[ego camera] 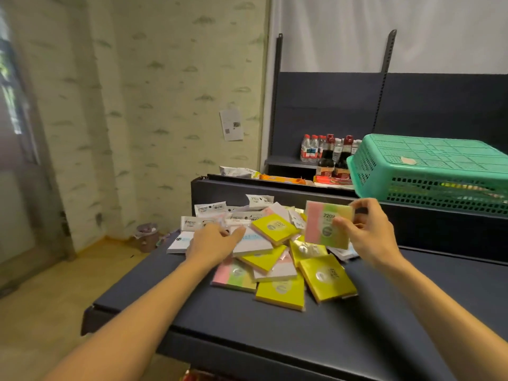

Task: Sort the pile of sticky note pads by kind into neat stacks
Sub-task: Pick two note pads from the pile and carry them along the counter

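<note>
My right hand (368, 229) pinches a wrapped pad of pink, green and yellow striped sticky notes (327, 224) by its right edge, thumb on the face and fingers curled behind, holding it upright above the heap. The label on it reads "2209". My left hand (211, 243) lies flat with fingers relaxed on a white wrapped pad (254, 243) at the left side of the heap, touching it without gripping.

Between and below my two hands sprawls the unsorted pile of sticky note pads (277, 259) on the dark blue table (275, 339): shiny yellow square pads, one marked "2207" (275, 228) just right of my left hand, another striped pad (236, 274) below that hand, and white ones wedged among them. Beyond my left hand lie thin white sachet-like packets (210, 209) with small printing too blurred to read.

Past my right hand, on a raised ledge, a green perforated plastic basket (428, 171) sits upside down; something yellowish shows through its holes, but I cannot tell what. Left of the basket, on a low shelf, stand clear water bottles with red labels (310, 148) and dark sauce bottles with red caps (334, 158). A white printed sheet (231, 123) hangs on the patterned wall far beyond my left hand, and a small pinkish waste bin (147, 236) stands on the floor to that hand's left.
</note>
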`<state>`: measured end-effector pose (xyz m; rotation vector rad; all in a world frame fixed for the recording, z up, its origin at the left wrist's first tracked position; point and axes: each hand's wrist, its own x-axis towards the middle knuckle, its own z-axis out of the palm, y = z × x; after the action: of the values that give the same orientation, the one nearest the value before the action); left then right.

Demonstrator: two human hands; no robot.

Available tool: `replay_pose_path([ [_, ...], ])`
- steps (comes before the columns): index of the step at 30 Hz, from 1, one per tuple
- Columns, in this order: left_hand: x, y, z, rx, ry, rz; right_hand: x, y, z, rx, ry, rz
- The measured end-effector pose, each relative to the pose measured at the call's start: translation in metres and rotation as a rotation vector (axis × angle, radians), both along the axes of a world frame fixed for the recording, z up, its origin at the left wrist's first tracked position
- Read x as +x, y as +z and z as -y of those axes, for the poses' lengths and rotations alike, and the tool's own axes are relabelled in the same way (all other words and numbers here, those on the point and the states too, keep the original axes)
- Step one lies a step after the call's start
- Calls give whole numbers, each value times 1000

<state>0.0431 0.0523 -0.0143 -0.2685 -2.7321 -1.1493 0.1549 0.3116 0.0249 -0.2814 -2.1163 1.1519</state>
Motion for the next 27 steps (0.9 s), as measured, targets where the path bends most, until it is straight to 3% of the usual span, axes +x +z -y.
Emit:
replay_pose_path([
  [9, 4, 32, -25, 317, 122, -55, 18, 2, -16, 47, 16, 18],
  [15, 15, 42, 1, 203, 162, -261, 7, -1, 2, 48, 12, -92],
  [21, 24, 41, 13, 366, 62, -207, -2, -6, 31, -6, 20, -115],
  [27, 27, 49, 9, 375, -113, -190, 6, 3, 40, 73, -71, -127],
])
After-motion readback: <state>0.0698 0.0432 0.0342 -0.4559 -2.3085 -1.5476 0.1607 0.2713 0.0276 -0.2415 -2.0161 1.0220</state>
